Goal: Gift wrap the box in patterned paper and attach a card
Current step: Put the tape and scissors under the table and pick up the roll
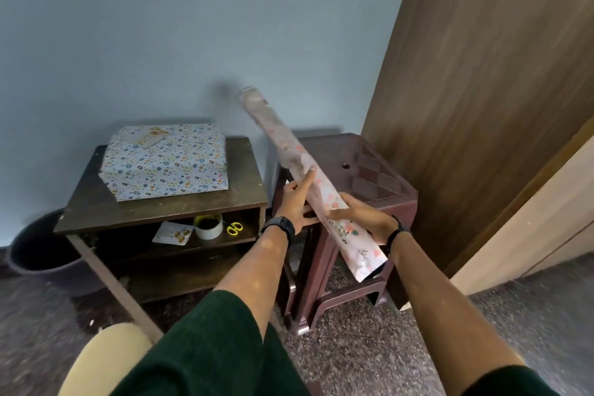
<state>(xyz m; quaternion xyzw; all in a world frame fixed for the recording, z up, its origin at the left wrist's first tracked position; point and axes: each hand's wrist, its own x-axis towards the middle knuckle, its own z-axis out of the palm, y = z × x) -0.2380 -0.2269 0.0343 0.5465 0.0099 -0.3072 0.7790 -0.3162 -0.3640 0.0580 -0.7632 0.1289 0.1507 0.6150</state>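
Note:
A long roll of pink floral wrapping paper [321,193] slants from lower right up to the left, above a maroon plastic stool [363,170]. My right hand [363,219] grips the roll near its lower end. My left hand [297,202] holds it from the left side, index finger stretched along the roll. On a dark wooden table [167,209] to the left lies a box wrapped in white paper with small coloured dots [167,164], with a card [149,137] on its far corner.
The table's shelf holds another card [172,233], a roll of tape [209,226] and yellow scissors [234,228]. A dark bin [38,254] stands at far left. A brown wooden door [482,74] fills the right. My knee [106,360] shows at bottom left.

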